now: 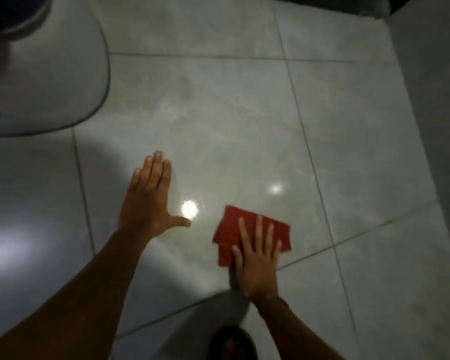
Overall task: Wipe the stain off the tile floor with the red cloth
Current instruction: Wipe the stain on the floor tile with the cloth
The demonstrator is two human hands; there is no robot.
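Pressing flat with fingers spread, the right hand [256,258] pins the red cloth [250,231] to the glossy tile floor [244,113], covering its lower part. The left hand [148,201] hovers or rests flat, empty, fingers extended. No stain can be made out amid glare and blur. A white rounded fixture [50,74] is cut off at upper left. No writing shows.

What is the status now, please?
Right hand flat on red cloth, pressing it to tile floor. Left hand open, empty. Stain not discernible. Nothing obstructing.
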